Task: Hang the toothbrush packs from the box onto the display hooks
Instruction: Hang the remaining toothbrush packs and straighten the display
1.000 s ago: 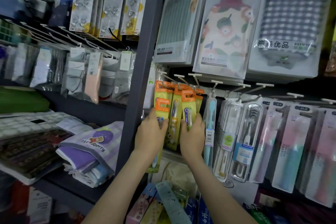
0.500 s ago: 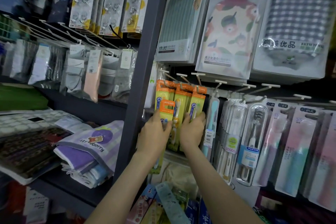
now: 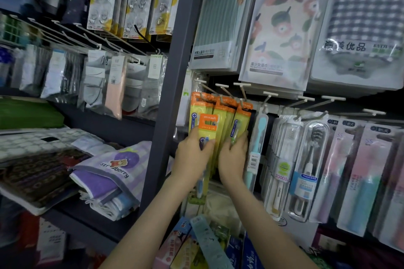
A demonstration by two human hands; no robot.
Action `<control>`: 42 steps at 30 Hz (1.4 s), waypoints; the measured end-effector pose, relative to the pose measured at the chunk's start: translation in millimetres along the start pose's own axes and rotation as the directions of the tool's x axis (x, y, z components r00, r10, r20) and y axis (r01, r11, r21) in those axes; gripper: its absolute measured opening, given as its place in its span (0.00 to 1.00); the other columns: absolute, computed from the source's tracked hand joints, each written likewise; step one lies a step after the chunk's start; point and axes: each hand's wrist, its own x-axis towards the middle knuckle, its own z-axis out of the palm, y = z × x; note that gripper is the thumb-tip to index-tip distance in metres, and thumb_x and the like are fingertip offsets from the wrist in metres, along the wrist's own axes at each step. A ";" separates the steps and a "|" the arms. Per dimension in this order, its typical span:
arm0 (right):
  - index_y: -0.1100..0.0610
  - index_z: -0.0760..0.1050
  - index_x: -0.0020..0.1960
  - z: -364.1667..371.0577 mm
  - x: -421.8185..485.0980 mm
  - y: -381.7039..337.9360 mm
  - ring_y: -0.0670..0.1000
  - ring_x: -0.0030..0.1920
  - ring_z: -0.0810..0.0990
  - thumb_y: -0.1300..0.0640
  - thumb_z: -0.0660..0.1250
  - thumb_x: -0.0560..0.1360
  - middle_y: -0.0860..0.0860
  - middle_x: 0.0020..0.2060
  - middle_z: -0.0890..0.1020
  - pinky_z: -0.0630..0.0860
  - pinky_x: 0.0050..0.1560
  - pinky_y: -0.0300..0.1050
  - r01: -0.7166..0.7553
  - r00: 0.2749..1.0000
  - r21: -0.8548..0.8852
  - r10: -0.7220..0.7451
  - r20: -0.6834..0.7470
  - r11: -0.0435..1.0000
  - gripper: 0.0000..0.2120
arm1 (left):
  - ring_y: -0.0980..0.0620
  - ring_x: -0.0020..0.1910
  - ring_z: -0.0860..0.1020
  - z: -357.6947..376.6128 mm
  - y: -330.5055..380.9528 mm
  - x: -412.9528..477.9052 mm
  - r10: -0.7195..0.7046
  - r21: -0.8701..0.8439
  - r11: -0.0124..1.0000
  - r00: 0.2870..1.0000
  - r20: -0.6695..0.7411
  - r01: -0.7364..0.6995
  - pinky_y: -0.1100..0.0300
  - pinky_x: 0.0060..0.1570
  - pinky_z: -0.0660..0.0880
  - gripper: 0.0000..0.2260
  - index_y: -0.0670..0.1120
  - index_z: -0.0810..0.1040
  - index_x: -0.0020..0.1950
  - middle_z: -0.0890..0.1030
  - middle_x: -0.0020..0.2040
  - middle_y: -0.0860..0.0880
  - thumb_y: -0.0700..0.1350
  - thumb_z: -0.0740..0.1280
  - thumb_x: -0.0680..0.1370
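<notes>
Right now the left hand [image 3: 192,156] has its fingers curled round a yellow toothbrush pack [image 3: 207,131]. The pack's orange header points up, just below the display hooks [image 3: 222,88] and in front of the hung packs [image 3: 225,113]. The right hand [image 3: 232,156] pinches the rightmost hung pack [image 3: 241,120] low down. I'd raise the header to a hook's tip, line up its hole, then slide it back level while the right hand steadies the row, so nothing slips off.

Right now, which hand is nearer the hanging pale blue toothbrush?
Right. The right hand, pinching a hung yellow pack, is just left of the pale blue toothbrush; the left hand, gripping another orange-topped yellow pack, is farther left.
</notes>
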 end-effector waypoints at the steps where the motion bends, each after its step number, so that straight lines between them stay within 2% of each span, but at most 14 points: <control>1: 0.57 0.50 0.78 -4.3 -8.4 2.7 0.48 0.74 0.58 0.56 0.53 0.82 0.50 0.76 0.57 0.55 0.71 0.40 0.078 0.997 0.055 -0.079 0.020 0.995 0.25 | 0.55 0.39 0.74 -1.0 1.5 2.1 -0.012 -0.035 0.999 1.000 0.009 0.012 0.65 0.37 0.67 0.19 0.42 0.71 0.67 0.76 0.38 0.53 0.51 0.65 0.79; 3: 0.51 0.58 0.74 -14.6 -21.0 5.2 0.37 0.69 0.64 0.54 0.55 0.82 0.42 0.70 0.65 0.62 0.70 0.37 0.176 0.972 0.160 -0.197 0.126 0.971 0.21 | 0.59 0.46 0.75 -2.6 4.4 6.5 -0.058 -0.154 0.986 0.997 0.052 0.065 0.69 0.43 0.68 0.21 0.45 0.71 0.70 0.78 0.46 0.56 0.51 0.65 0.79; 6: 0.42 0.59 0.69 -26.7 -26.7 1.6 0.26 0.56 0.69 0.56 0.59 0.81 0.35 0.59 0.70 0.68 0.54 0.24 0.190 0.915 0.213 -0.252 0.315 0.958 0.20 | 0.57 0.62 0.73 -5.6 10.3 12.6 -0.103 -0.295 0.948 0.992 0.075 0.120 0.63 0.57 0.70 0.24 0.46 0.69 0.72 0.77 0.61 0.54 0.51 0.67 0.78; 10: 0.38 0.48 0.73 -23.6 -26.6 2.3 0.38 0.61 0.71 0.66 0.57 0.80 0.43 0.66 0.68 0.69 0.59 0.30 0.310 0.908 0.069 -0.317 0.275 0.948 0.33 | 0.56 0.55 0.75 -1.7 19.1 20.2 -0.140 -0.274 0.952 0.990 -0.006 0.133 0.63 0.53 0.72 0.18 0.44 0.74 0.66 0.78 0.60 0.51 0.49 0.67 0.78; 13: 0.47 0.50 0.77 -14.7 -33.5 -4.3 0.35 0.61 0.63 0.64 0.55 0.81 0.41 0.64 0.62 0.58 0.58 0.21 0.269 0.926 0.045 -0.271 0.264 0.962 0.29 | 0.57 0.48 0.73 4.6 27.0 23.8 -0.140 -0.193 0.973 0.989 -0.045 0.129 0.68 0.46 0.67 0.14 0.42 0.75 0.66 0.79 0.61 0.45 0.43 0.63 0.81; 18: 0.49 0.50 0.78 -9.5 -29.0 -11.4 0.45 0.71 0.60 0.59 0.62 0.79 0.47 0.71 0.60 0.59 0.65 0.36 0.228 0.948 0.058 -0.236 0.215 0.972 0.32 | 0.52 0.60 0.76 1.8 27.3 25.1 -0.184 -0.405 0.895 0.982 0.039 0.184 0.58 0.60 0.72 0.15 0.43 0.75 0.67 0.78 0.63 0.46 0.42 0.64 0.80; 20: 0.50 0.50 0.78 -10.0 -22.2 -11.7 0.47 0.72 0.61 0.60 0.64 0.78 0.50 0.73 0.61 0.60 0.65 0.37 0.203 0.957 0.066 -0.212 0.199 0.977 0.34 | 0.50 0.61 0.76 -0.9 24.8 23.1 -0.128 -0.440 0.883 0.986 0.106 0.162 0.50 0.62 0.74 0.14 0.46 0.75 0.66 0.79 0.59 0.49 0.43 0.65 0.80; 23: 0.50 0.49 0.78 -9.7 -19.6 -11.7 0.47 0.72 0.61 0.60 0.64 0.78 0.50 0.73 0.62 0.58 0.64 0.35 0.231 0.950 0.052 -0.237 0.201 0.972 0.35 | 0.53 0.63 0.75 -4.7 21.2 25.0 -0.099 -0.429 0.889 0.981 0.165 0.162 0.51 0.63 0.74 0.16 0.47 0.73 0.69 0.77 0.64 0.50 0.44 0.64 0.80; 25: 0.50 0.49 0.78 -10.5 -18.5 -10.7 0.48 0.72 0.61 0.60 0.64 0.78 0.51 0.72 0.62 0.58 0.66 0.37 0.263 0.951 0.006 -0.261 0.166 0.965 0.34 | 0.53 0.63 0.75 -9.0 20.9 23.2 -0.014 -0.330 0.943 0.993 0.114 0.051 0.57 0.62 0.73 0.17 0.47 0.72 0.70 0.77 0.65 0.49 0.44 0.63 0.81; 27: 0.52 0.50 0.78 -12.5 -15.2 -8.1 0.52 0.71 0.63 0.62 0.64 0.78 0.53 0.71 0.64 0.63 0.69 0.44 0.297 0.953 -0.056 -0.292 0.085 0.953 0.34 | 0.49 0.64 0.75 -15.8 19.2 19.2 0.308 0.052 0.951 0.948 -0.083 -0.305 0.55 0.62 0.72 0.16 0.45 0.74 0.68 0.78 0.64 0.46 0.44 0.60 0.81; 28: 0.53 0.50 0.78 -14.0 -13.4 -7.0 0.53 0.70 0.65 0.62 0.64 0.78 0.55 0.69 0.66 0.66 0.68 0.47 0.311 0.950 -0.092 -0.308 0.049 0.946 0.34 | 0.45 0.66 0.73 -17.7 13.9 19.3 0.510 0.302 0.840 0.846 -0.153 -0.452 0.51 0.65 0.71 0.16 0.43 0.75 0.67 0.77 0.65 0.44 0.43 0.60 0.80; 30: 0.53 0.49 0.78 -16.5 -10.4 -5.0 0.53 0.66 0.68 0.62 0.63 0.78 0.54 0.66 0.68 0.70 0.59 0.42 0.302 0.953 -0.172 -0.303 0.020 0.938 0.34 | 0.40 0.70 0.67 -20.3 3.0 22.4 0.733 0.651 0.586 0.659 -0.171 -0.483 0.43 0.71 0.62 0.17 0.41 0.76 0.66 0.73 0.68 0.39 0.41 0.62 0.78; 35: 0.52 0.47 0.78 -11.4 2.1 -5.1 0.53 0.62 0.70 0.62 0.60 0.79 0.53 0.64 0.68 0.69 0.50 0.42 0.233 0.967 -0.289 -0.254 -0.035 0.928 0.33 | 0.39 0.74 0.62 -22.7 -12.1 26.9 0.716 0.899 0.333 0.696 -0.047 -0.283 0.39 0.72 0.54 0.22 0.42 0.72 0.70 0.65 0.74 0.36 0.45 0.66 0.75; 42: 0.59 0.46 0.78 3.4 24.9 -12.5 0.55 0.69 0.66 0.62 0.57 0.80 0.57 0.73 0.61 0.69 0.63 0.43 0.145 0.970 -0.247 -0.187 -0.157 0.958 0.31 | 0.42 0.74 0.63 -27.4 -16.5 25.7 0.655 0.914 0.268 0.753 0.060 -0.306 0.37 0.73 0.44 0.22 0.43 0.76 0.65 0.64 0.75 0.38 0.50 0.65 0.74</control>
